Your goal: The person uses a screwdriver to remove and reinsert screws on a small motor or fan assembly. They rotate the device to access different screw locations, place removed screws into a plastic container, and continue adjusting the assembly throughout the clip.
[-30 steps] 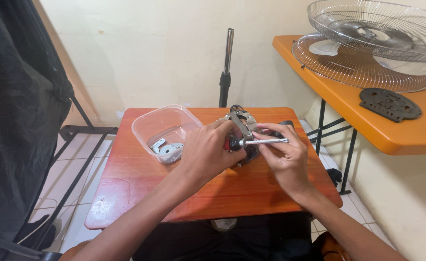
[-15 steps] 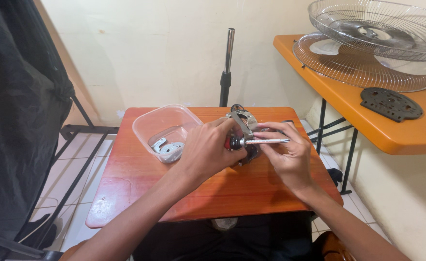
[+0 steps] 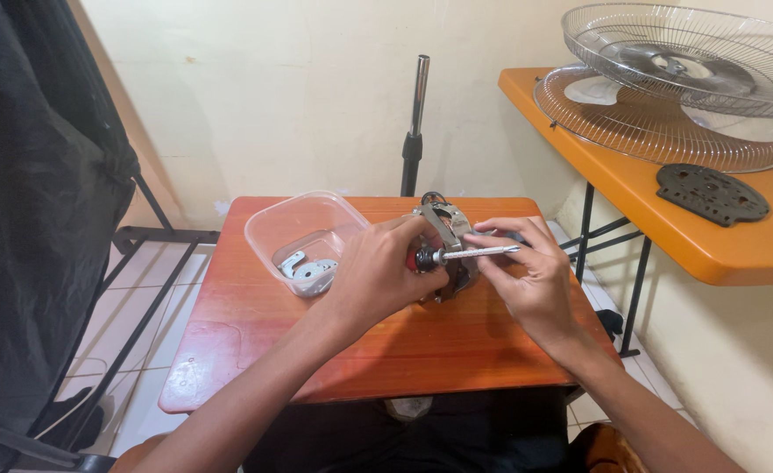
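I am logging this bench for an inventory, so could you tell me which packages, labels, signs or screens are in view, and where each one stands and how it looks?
No labels, signs or screens show.
Clear plastic container: on the small orange table, beside the left hand; rounded rectangle, open-topped, holding pale metal parts.

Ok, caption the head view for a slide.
Both hands, left hand and right hand, grip a fan motor over the orange table.

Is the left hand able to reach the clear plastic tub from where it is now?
Probably yes. The left hand holds the fan motor right beside the clear plastic tub, and nothing stands between them, but it would have to let go of the motor first.
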